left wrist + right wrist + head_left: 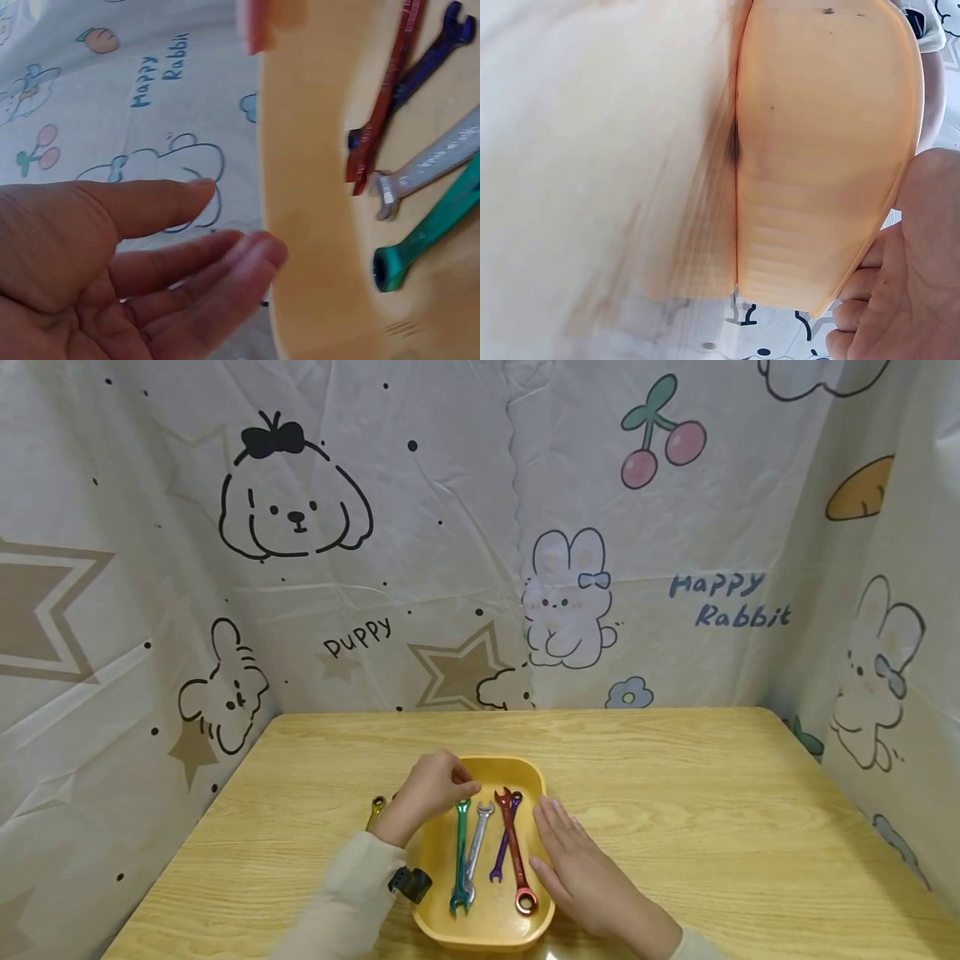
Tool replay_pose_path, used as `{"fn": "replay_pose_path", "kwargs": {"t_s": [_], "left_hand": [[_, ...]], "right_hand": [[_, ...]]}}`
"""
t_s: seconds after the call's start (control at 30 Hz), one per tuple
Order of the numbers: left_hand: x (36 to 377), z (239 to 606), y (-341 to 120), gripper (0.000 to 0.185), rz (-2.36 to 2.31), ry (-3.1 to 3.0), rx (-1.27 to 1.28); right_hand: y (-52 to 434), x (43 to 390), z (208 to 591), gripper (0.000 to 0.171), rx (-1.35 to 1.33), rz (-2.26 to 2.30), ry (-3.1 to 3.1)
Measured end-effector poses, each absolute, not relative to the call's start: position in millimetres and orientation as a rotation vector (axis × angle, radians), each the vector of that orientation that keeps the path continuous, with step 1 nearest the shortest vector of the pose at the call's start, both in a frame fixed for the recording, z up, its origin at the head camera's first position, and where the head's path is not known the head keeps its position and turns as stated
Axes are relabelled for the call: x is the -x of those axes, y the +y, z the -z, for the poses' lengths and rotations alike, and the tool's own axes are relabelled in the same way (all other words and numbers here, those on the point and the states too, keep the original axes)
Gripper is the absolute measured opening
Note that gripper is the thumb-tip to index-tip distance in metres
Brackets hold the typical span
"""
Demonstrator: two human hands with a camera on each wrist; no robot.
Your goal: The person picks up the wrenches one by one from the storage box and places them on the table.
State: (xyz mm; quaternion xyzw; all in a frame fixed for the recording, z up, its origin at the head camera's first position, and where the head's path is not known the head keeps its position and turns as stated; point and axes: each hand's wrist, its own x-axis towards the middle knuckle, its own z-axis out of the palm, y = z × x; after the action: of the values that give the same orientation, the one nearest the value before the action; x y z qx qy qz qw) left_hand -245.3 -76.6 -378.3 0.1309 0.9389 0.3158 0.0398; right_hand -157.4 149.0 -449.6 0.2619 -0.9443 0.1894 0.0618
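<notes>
Head view: a pale wooden counter (675, 793) with visible grain stands in a nook hung on three sides with a creased cream sheet (450, 527) printed with puppies, rabbits, cherries, stars and the words "Puppy" and "Happy Rabbit". Near the front edge of the counter sits a yellow tray (495, 922) with rounded corners. Four wrenches lie lengthwise in it, side by side: a green wrench (461, 860), a silver wrench (476, 852), a purple wrench (505, 839) and a red wrench (516, 852), the purple and red ones crossing near their far ends. A gold wrench (375, 811) lies on the counter just left of the tray.

The left hand (429, 793) hovers over the tray's far left corner, near the head of the green wrench. The left wrist view shows its fingers (180, 262) relaxed and slightly bent, the palm bare and holding nothing. The right hand (581, 868) lies flat with its fingers (551, 827) straight and together against the tray's right rim, gripping nothing. The right wrist view shows the tray's outer wall (817, 150) beside the palm. A small dark camera unit (409, 884) sits on the left wrist above a light sleeve (337, 910).
</notes>
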Motion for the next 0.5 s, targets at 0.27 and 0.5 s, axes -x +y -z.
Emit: {"fn": "replay_pose_path", "kwargs": {"t_s": [0.27, 0.5], "left_hand": [[246, 392, -69, 0.038, -0.800, 2.857, -0.365], [248, 398, -64, 0.052, -0.658, 2.808, -0.356]], "right_hand": [[150, 155, 447, 0.061, -0.811, -0.555, -2.818], [150, 155, 449, 0.061, -0.820, -0.553, -2.818]]}}
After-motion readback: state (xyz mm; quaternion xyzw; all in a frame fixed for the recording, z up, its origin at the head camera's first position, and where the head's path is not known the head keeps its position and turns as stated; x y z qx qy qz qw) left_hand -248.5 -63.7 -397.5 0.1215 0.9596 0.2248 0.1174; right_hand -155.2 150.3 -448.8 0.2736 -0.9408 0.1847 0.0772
